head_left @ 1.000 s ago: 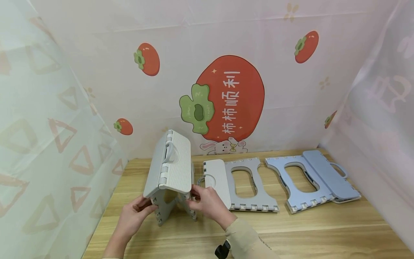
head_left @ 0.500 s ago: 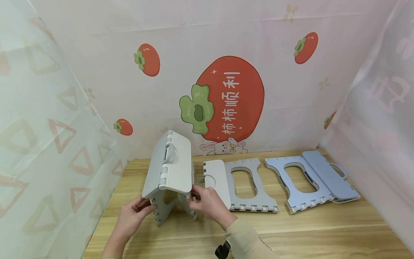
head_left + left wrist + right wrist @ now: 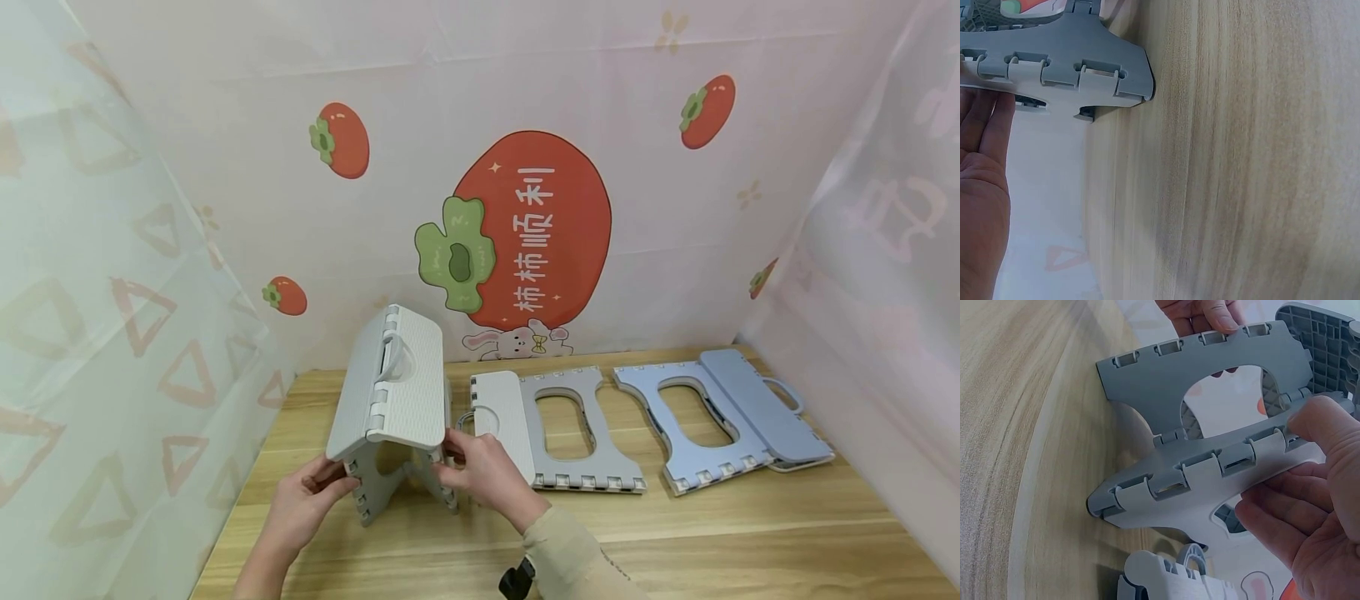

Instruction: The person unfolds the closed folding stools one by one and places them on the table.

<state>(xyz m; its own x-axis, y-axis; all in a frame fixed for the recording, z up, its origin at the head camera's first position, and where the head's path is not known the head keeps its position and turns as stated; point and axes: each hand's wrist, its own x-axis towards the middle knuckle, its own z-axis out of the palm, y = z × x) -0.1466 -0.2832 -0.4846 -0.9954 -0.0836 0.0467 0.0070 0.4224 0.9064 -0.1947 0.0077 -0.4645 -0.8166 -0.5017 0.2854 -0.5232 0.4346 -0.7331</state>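
A grey and white folding stool (image 3: 408, 375) stands partly unfolded at the left of the table, its two seat halves peaked like a roof. The left hand (image 3: 300, 504) pinches the edge of the left leg panel; in the right wrist view its thumb lies on that panel. On the other side, the right hand (image 3: 483, 467) grips the right leg panel, thumb on the hinged edge and fingers behind, as the right wrist view shows. Between the spread leg panels (image 3: 1235, 347) a grey hinged brace runs. Part of the left fingers is hidden behind the panel.
A second grey and white folding stool (image 3: 506, 421) lies flat just right of the right hand. Farther right lies a blue folding stool (image 3: 697, 417), also folded. Printed cloth walls (image 3: 645, 317) bound the wooden table (image 3: 720, 542) at the back and sides.
The left hand has shifted slightly left with the left leg panel and seat half, so the seat's peak is a little wider. The right hand stays in place.
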